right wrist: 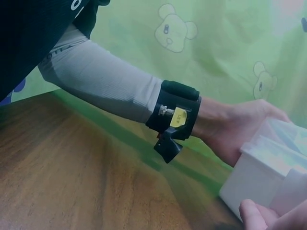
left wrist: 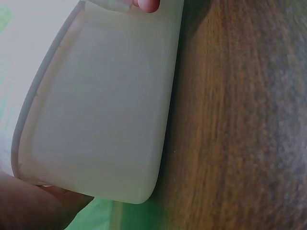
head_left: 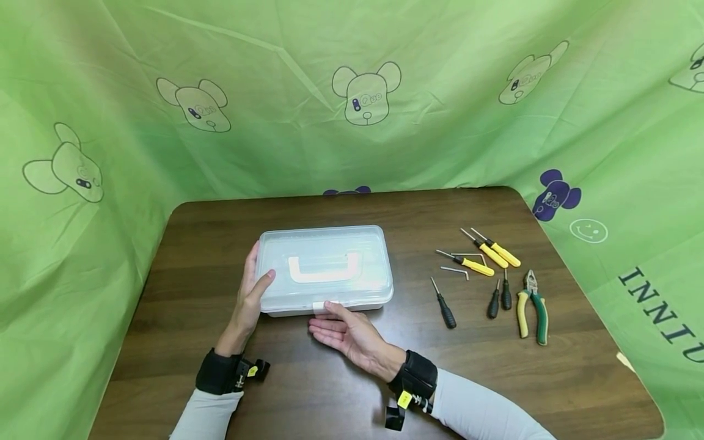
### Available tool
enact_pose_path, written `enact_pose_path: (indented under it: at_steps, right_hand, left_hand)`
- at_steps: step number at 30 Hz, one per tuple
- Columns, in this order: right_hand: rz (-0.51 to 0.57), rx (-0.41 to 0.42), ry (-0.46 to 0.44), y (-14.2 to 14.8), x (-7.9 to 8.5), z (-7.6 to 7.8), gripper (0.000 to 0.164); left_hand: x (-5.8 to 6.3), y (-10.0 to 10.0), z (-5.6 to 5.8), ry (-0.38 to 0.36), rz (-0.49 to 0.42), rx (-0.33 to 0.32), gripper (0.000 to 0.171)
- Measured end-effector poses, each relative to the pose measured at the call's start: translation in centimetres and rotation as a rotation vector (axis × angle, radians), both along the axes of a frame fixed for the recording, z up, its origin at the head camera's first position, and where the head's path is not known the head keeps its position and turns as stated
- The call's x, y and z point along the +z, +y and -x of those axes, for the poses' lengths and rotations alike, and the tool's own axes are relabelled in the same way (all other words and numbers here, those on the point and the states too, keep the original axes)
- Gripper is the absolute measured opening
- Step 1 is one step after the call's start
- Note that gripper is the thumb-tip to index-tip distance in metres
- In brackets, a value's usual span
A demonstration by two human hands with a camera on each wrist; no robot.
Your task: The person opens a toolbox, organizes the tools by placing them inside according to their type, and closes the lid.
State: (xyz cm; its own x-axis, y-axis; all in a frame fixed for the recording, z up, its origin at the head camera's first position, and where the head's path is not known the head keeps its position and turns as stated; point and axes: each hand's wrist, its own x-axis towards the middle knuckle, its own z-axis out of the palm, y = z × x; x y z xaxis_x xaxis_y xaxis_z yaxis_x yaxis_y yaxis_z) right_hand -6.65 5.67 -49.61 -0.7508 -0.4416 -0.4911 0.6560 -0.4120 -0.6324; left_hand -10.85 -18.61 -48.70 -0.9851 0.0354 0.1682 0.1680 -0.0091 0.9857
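A translucent plastic storage box (head_left: 352, 293) lies on the table with its lid on and a white U-shaped handle (head_left: 324, 278) folded flat on top. My left hand (head_left: 247, 299) rests along the box's left side, fingers fairly straight against the wall and thumb over the front left corner of the lid. At the front edge is a white latch (head_left: 318, 308). Palm up, my right hand (head_left: 352, 336) reaches to that latch; its thumb touches it, while the other fingers extend straight below. In the right wrist view the latch (right wrist: 291, 191) stands close above the thumb.
Right of the box lie yellow-handled screwdrivers (head_left: 477, 266), black-handled screwdrivers (head_left: 447, 313), L-shaped hex keys (head_left: 455, 269) and pliers (head_left: 541, 318) with green and yellow handles. A green printed cloth (head_left: 275, 153) hangs behind the brown table (head_left: 209, 244) and down its sides.
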Motion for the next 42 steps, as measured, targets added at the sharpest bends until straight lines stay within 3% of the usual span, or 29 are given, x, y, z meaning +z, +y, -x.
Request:
enact_pose_path:
  at_steps: [9, 17, 26, 42]
  right_hand:
    - [-0.005, -0.013, -0.007, 0.0, 0.1, -0.2, 0.063]
    - [0.005, -0.037, -0.030, -0.4, 1.3, -0.6, 0.057]
    - [0.002, 0.009, -0.012, 0.0, 1.5, -0.8, 0.058]
    - [0.053, 0.093, 0.045, 1.1, 0.7, -1.0, 0.025]
  left_hand:
    - [0.0, 0.0, -0.1, -0.010, 0.017, -0.005, 0.074]
    - [0.1, -0.2, -0.1, -0.013, 0.023, -0.012, 0.075]
    - [0.1, -0.2, -0.1, -0.023, 0.016, -0.017, 0.074]
    - [0.0, -0.2, -0.1, -0.025, 0.024, -0.010, 0.074]
